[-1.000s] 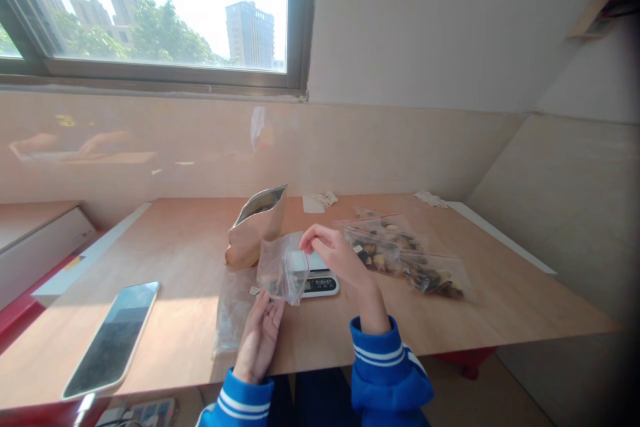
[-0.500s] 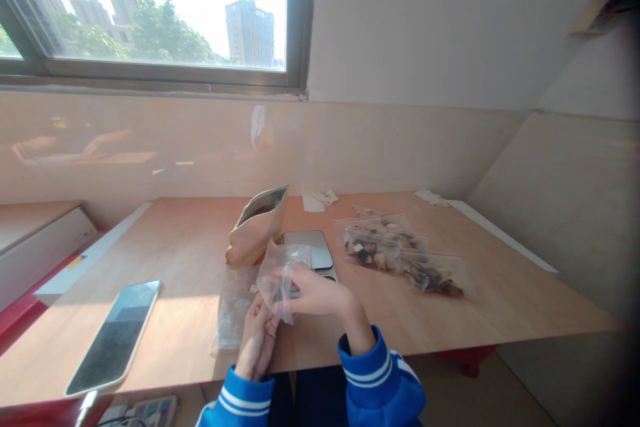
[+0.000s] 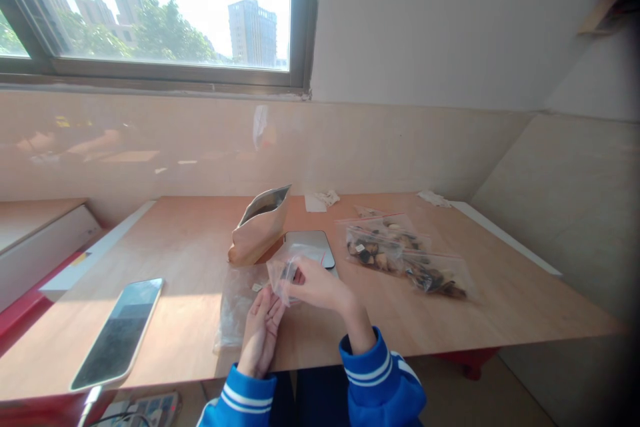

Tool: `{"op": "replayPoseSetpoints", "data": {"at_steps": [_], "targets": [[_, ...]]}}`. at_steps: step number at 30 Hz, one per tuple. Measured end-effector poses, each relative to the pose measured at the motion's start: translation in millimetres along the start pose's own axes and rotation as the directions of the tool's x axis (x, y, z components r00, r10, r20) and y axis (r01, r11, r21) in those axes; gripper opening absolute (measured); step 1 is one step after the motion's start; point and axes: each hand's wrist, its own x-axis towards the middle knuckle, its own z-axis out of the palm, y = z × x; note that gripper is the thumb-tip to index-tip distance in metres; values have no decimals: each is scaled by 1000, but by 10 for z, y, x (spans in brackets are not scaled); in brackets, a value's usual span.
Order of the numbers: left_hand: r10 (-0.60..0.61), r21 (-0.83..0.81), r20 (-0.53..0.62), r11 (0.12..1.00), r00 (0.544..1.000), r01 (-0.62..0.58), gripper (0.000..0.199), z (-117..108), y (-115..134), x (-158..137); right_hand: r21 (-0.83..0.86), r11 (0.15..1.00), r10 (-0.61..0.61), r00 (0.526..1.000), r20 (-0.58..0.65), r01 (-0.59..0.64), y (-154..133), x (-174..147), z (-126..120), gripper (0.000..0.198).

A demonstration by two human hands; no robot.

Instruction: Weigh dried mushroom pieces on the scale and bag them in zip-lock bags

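My right hand [image 3: 320, 285] is closed on a clear plastic zip bag [image 3: 280, 278], held just above the table. Something dark shows near its fingers, too blurred to name. Beside the bag's lower edge, my left hand [image 3: 263, 328] is palm up with its fingers loosely apart; whether they touch the bag I cannot tell. Under and left of the hands lies a flat stack of clear plastic bags [image 3: 237, 317] with a small white label. Behind them are an open brown paper pouch [image 3: 260, 237] and a flat silver-topped device [image 3: 314, 240], like a small scale.
Several filled zip bags [image 3: 383, 247] with dark and tan pieces lie to the right. A phone [image 3: 117, 333] with a white cable [image 3: 90, 403] rests at the left edge. Crumpled tissue [image 3: 327, 198] and a white paper lie at the back, below the wall and window.
The zip bag in my right hand has tipped over and turned, now lying lower across the silver-topped device. My left hand's fingers have come away from it and opened.
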Motion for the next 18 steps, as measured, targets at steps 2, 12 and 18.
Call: {"op": "replayPoseSetpoints", "data": {"at_steps": [2,12,18], "targets": [[-7,-21,-6,1000,1000,7,15,18,10,-10,-9,1000,-22,1000,-20,22,6,7,-2,10],[-23,-77,-64,997,998,18,21,-31,-22,59,-78,995,-72,994,-83,65,39,57,37,20],[1,-94,-16,996,1000,-3,17,-37,-22,55,-15,998,-56,998,-7,56,34,22,61,28]]}}
